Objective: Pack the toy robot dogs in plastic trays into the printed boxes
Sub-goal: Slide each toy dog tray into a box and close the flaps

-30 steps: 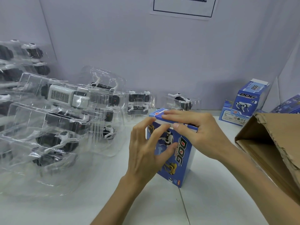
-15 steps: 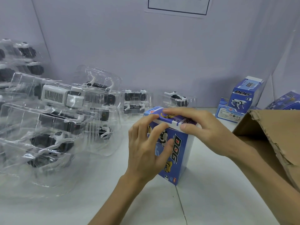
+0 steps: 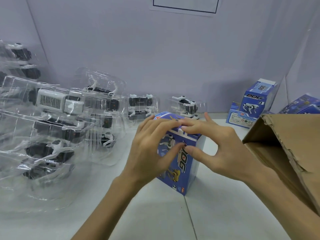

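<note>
Blue box (image 3: pixel 183 172) stands on the white table (image 3: pixel 225 213), your left hand (image 3: pixel 149 153) and right hand (image 3: pixel 223 149) gripping its top edge. Trays (image 3: pixel 52 135) crowd the left, a carton (image 3: pixel 285 144) the right.

torn cardboard carton (image 3: pixel 285 134), wall sheet (image 3: pixel 183 4)

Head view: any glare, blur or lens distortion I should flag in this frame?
Head view: soft, even light, with only faint shadows on the table. White glare streaks on the clear plastic trays hide parts of the toys. The wall seams bow outward from wide-angle distortion. The left hand, right hand and blue box look slightly soft, and the small print is unreadable.
</note>
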